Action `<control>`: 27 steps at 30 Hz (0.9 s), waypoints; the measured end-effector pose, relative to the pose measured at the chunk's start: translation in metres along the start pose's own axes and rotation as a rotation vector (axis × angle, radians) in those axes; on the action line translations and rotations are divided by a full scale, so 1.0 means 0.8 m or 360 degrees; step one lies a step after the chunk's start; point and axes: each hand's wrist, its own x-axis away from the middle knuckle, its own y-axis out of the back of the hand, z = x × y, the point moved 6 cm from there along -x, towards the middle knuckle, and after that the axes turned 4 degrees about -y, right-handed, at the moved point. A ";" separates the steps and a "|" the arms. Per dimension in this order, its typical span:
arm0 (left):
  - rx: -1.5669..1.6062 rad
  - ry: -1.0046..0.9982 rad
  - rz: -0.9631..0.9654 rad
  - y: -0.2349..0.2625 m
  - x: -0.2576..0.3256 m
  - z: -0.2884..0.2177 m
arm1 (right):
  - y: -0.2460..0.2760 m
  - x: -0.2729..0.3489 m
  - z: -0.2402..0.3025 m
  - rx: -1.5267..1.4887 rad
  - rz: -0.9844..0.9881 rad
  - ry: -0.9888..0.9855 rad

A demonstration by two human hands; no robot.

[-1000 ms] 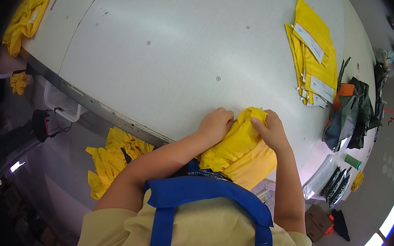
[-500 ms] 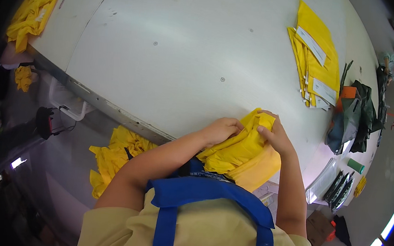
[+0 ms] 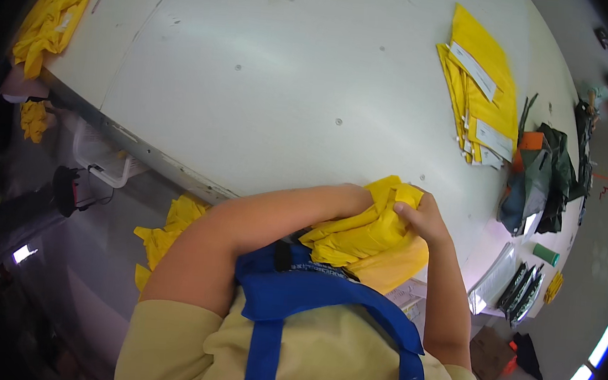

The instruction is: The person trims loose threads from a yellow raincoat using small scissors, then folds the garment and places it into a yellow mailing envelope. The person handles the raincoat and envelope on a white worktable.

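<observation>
A bunched yellow cloth (image 3: pixel 358 226) lies over the near edge of the white table, against my blue apron (image 3: pixel 331 292). My right hand (image 3: pixel 425 215) is closed on its right side, with the thumb on top of the folds. Across the front reaches my left arm, and my left hand (image 3: pixel 352 197) goes in behind the cloth's left side, so its fingers are hidden. A paler yellow part (image 3: pixel 394 265) hangs down below the folds, toward my right forearm.
Flat yellow pieces with white labels (image 3: pixel 487 83) are stacked at the far right of the table (image 3: pixel 238 113). Dark bags (image 3: pixel 551 181) and a green roll (image 3: pixel 546 254) lie beyond. More yellow cloth (image 3: pixel 53 20) sits far left, and another heap (image 3: pixel 165 229) below the table edge.
My left hand has pushed further right, in behind the yellow cloth, and its fingers have gone out of sight. My right hand keeps its hold.
</observation>
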 end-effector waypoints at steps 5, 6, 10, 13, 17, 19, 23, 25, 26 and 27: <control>0.0285 0.0006 -0.0520 -0.015 0.004 0.031 | 0.009 0.021 0.007 -0.0050 0.0055 0.0181; 0.0448 -0.0096 -0.0687 -0.025 0.002 0.047 | 0.008 0.023 0.006 -0.0085 0.0098 0.0233; 0.0830 -0.0089 -0.1108 -0.028 0.011 0.061 | 0.008 0.024 0.020 0.0181 0.0035 0.0075; 0.0860 -0.0015 -0.1384 -0.004 0.027 0.043 | 0.004 0.021 0.027 0.0756 -0.0192 0.0187; 0.0741 0.0011 -0.1531 0.027 0.036 0.024 | -0.022 0.024 0.040 0.1732 -0.0542 0.0596; 0.0584 -0.0063 -0.1650 0.034 0.044 0.018 | -0.038 0.021 0.042 0.1977 -0.0631 0.0668; 0.0095 -0.0337 -0.2005 0.039 0.063 0.006 | -0.059 0.010 0.038 0.2315 -0.0851 0.0842; -0.0113 -0.0416 -0.2020 0.037 0.065 -0.003 | -0.068 -0.003 0.031 0.2494 -0.0792 0.0673; -0.0196 -0.0432 -0.1975 0.036 0.065 -0.008 | -0.071 -0.011 0.030 0.2643 -0.0659 0.0504; -0.0279 -0.0448 -0.1928 0.033 0.064 -0.013 | -0.072 -0.017 0.027 0.2530 -0.0673 0.0504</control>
